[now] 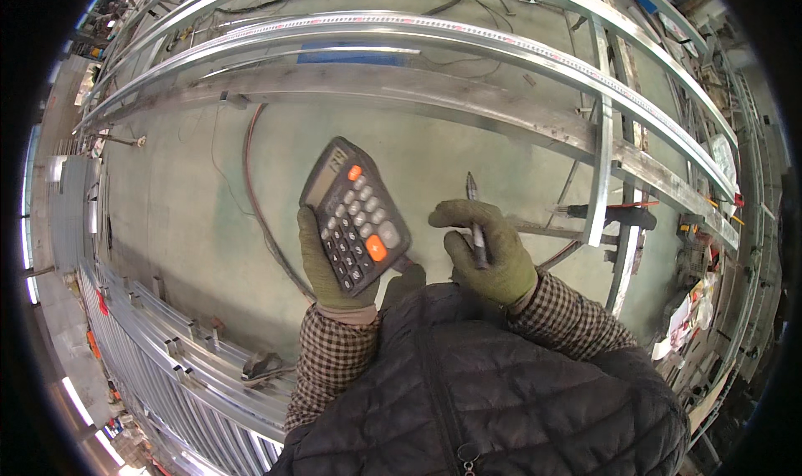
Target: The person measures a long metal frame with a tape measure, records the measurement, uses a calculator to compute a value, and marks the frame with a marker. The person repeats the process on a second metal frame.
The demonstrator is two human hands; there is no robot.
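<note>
My left hand (316, 263), in an olive-green glove, grips a black calculator (355, 213) with grey and orange keys. Its keypad and small display face up toward me, tilted. To its right, my right hand (499, 255), gloved alike, has its fingers curled round a dark pen or marker (477, 230) with the pointed end directed away from me. The right hand and the calculator are apart. Part of the left-hand fingers is hidden under the calculator.
Beyond my hands, a measuring tape (368, 20) lies along a long metal rail (276, 37). A dark hose (248, 154) curves across the floor (184, 225). Metal tubes (184, 392) are stacked at lower left. Tools and scraps (689, 309) crowd the right side.
</note>
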